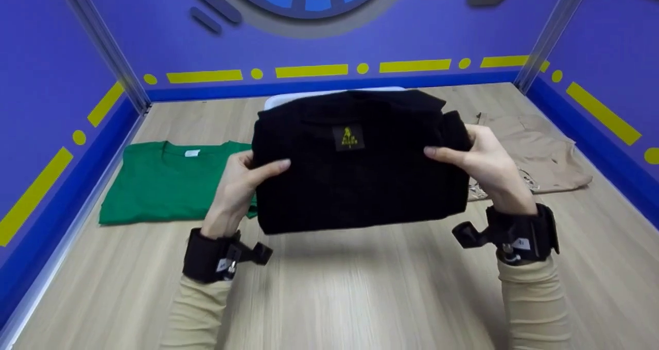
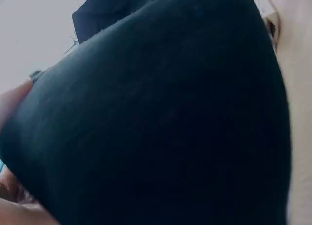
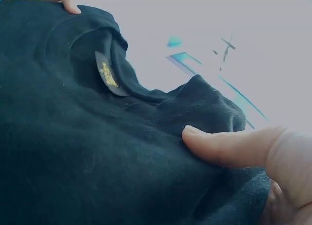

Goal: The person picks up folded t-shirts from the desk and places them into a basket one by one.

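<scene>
Though folded, soft black knit shirt [image 1: 355,180]

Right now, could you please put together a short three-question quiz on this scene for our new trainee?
1. True or false: the black shirt lies flat on the table.
2. Which garment lies on the person's left side? A) green shirt B) beige garment C) white towel
3. What yellow detail shows at the black shirt's collar?

Key
1. False: the left hand and the right hand hold it, folded, above the table.
2. A: the green shirt lies there; the beige garment lies to the right.
3. A small label with a yellow mark.
</scene>
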The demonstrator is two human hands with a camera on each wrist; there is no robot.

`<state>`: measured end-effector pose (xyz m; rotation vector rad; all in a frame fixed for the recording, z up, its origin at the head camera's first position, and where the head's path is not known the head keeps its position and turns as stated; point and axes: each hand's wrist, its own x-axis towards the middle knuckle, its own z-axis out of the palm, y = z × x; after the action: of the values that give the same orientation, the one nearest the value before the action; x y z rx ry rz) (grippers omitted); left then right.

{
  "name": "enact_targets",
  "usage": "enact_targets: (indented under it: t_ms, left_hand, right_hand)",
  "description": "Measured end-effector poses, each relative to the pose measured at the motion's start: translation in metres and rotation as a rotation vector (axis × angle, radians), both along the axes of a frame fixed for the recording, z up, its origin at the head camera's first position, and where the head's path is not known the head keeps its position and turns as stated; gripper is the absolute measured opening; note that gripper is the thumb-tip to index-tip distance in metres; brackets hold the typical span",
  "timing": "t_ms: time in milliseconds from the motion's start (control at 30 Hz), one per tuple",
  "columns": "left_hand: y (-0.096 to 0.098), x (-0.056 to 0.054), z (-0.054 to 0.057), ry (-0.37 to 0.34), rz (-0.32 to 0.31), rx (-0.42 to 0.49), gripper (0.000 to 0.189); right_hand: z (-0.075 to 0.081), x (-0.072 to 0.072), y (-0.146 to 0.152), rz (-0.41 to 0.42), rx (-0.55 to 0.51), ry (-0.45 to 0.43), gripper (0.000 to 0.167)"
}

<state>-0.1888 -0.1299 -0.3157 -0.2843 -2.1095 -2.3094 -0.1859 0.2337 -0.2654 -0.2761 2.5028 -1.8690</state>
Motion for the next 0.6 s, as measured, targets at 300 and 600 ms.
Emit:
enact_targets:
  t_ms: [300, 600]
  left_hand:
    - [0.021, -0.018, 0.014, 0.071, 0.083, 0.073, 0.017]
    - [0.036, -0.041, 0.024, 0.207, 0.192, 0.124, 0.025]
  right_hand:
    - [0.003, -0.016, -0.006, -0.136, -0.251, 0.101, 0.014]
    - [0.000, -0.035, -0.017, -0.333, -0.195, 0.312, 0.023]
